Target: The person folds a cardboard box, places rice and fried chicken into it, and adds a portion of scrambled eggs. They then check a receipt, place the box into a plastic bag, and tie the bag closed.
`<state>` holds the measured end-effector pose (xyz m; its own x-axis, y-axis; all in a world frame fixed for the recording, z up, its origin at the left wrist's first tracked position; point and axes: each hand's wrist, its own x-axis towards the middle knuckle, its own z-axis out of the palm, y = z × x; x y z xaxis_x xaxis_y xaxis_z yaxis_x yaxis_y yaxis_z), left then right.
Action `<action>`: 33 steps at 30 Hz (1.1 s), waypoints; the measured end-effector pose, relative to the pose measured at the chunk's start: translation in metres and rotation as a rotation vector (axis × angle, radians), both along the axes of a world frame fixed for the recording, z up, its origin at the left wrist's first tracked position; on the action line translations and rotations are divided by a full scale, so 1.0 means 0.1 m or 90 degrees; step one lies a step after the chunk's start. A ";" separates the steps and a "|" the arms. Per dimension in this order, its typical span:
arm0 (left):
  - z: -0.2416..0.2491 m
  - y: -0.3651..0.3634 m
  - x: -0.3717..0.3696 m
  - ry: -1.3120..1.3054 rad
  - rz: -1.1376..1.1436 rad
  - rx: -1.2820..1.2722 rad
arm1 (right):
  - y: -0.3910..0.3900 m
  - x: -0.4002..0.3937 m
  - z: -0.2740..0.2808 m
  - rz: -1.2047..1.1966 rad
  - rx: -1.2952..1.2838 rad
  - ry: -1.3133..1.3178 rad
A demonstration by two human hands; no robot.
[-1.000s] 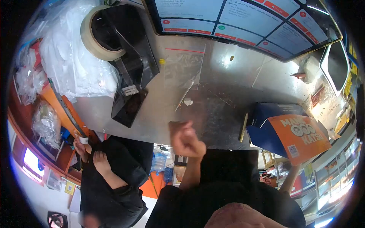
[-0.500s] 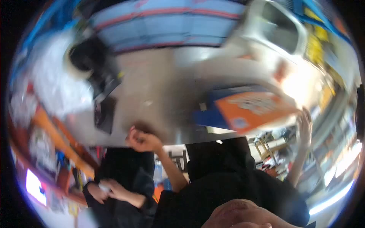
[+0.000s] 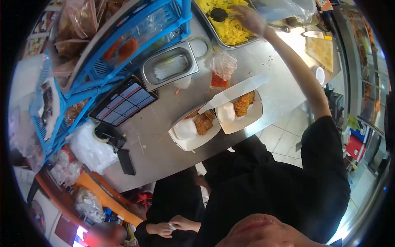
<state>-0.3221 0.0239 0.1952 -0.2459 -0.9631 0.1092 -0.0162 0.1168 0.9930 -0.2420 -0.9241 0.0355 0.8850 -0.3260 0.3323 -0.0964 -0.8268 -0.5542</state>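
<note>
Tray (image 3: 210, 27) holds yellow food (image 3: 233, 32) and a black utensil (image 3: 218, 15) — right hand (image 3: 248, 19) beside it — grip I cannot tell.

Takeaway kitchen, steel counter (image 3: 158, 162), boxed fried chicken (image 3: 244, 103)

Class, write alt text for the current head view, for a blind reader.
A right hand reaches over a metal tray of yellow food. Two open boxes of fried food, each with a white bundle, sit nearer on a metal counter; a tablet stands left.
</note>
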 end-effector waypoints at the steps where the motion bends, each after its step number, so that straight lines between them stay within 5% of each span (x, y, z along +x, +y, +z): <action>1: 0.16 0.10 0.00 0.020 -0.075 -0.010 | 0.15 0.19 0.15 0.018 -0.049 0.082; 4: -0.04 0.32 -0.33 0.016 -0.026 -0.042 | 0.32 0.58 0.37 0.074 -0.184 0.295; 8: -0.09 0.01 -0.41 0.023 -0.039 -0.039 | 0.18 0.62 0.31 0.067 -0.215 0.365; 12: -0.10 -0.31 -0.31 -0.062 -0.222 -0.083 | -0.04 0.60 0.25 0.067 -0.171 0.376; 17: -0.07 -1.04 0.26 -0.156 -0.166 -0.088 | 0.36 0.29 0.50 0.116 -0.190 0.444; 21: 0.02 -1.76 1.01 -0.405 -0.136 -0.028 | 0.47 0.18 0.56 0.096 -0.259 0.445; 27: 0.03 -2.12 1.53 -0.373 -0.040 0.091 | 0.57 0.14 0.62 0.063 -0.232 0.481; 30: 0.20 -1.70 -1.83 -1.280 0.147 0.272 | 0.28 0.08 0.08 0.129 -0.019 0.250; 31: 0.35 -1.92 -1.66 -1.170 0.316 0.293 | 0.18 0.11 -0.05 0.132 -0.019 0.247; 33: 0.43 -1.94 -1.49 -1.099 0.419 0.357 | 0.07 0.17 -0.19 0.186 0.064 0.112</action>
<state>-0.4711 -0.1703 0.2377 0.6277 -0.7685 -0.1244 -0.7721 -0.5940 -0.2258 -0.2254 -0.9169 0.0168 0.9866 -0.0746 0.1452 0.0341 -0.7758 -0.6301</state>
